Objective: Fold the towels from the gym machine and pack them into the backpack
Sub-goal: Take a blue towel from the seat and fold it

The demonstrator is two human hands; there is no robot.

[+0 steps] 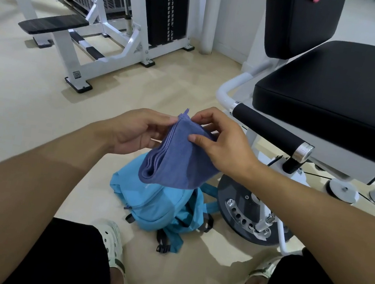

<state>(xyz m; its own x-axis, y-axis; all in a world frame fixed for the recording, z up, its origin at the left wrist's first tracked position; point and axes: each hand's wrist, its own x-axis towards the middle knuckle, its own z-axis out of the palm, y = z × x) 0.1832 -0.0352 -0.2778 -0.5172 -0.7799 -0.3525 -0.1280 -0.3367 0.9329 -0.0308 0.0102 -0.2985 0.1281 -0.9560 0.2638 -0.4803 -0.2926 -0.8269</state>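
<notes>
Blue folded towel point(174, 157) hangs directly above the light-blue backpack point(160, 206), which lies on the floor. The left hand point(134, 131) pinches its upper edge; the right hand point(225, 142) takes the same edge in a narrow grip. Right of the backpack stands a black-padded gym machine point(334, 95).

The towel point(174, 157) is a plain dusky blue, and the backpack point(160, 206) under it is bright turquoise with black strap buckles. The gym machine point(348, 98) has black pads on a white frame with chrome ends. The floor point(20, 82) is pale beige, the sandals point(111, 242) off-white, the shorts point(71, 258) black.
</notes>
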